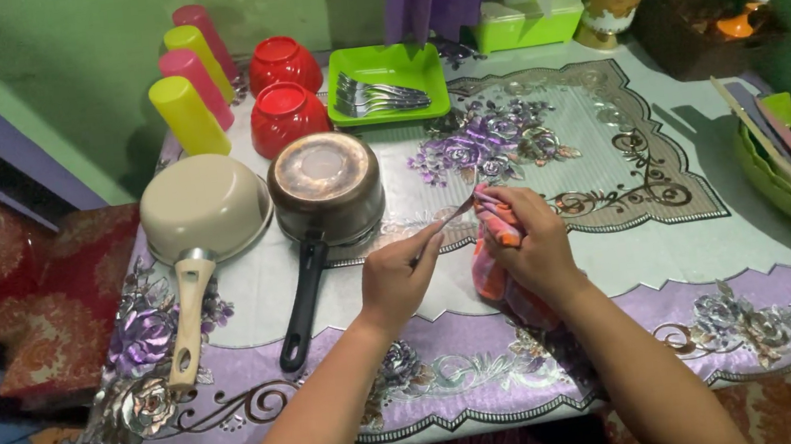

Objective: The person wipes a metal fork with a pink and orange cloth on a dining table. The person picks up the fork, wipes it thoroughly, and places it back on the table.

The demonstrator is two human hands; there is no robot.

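The left hand [399,275] pinches the handle of a thin metal utensil [458,210], fingers closed on it, just right of the copper-bottomed saucepan [326,188]. The utensil's far end runs into a striped cloth [495,241], which the right hand [535,246] grips with closed fingers, further right of the saucepan. A cream pan [204,206] lies upside down just left of the saucepan. Behind the saucepan stand two red bowls [286,116] and a green tray [388,84] of cutlery.

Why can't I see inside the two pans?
They are upside down: the cream pan and the brown pan rest rims down on the table, bottoms up.
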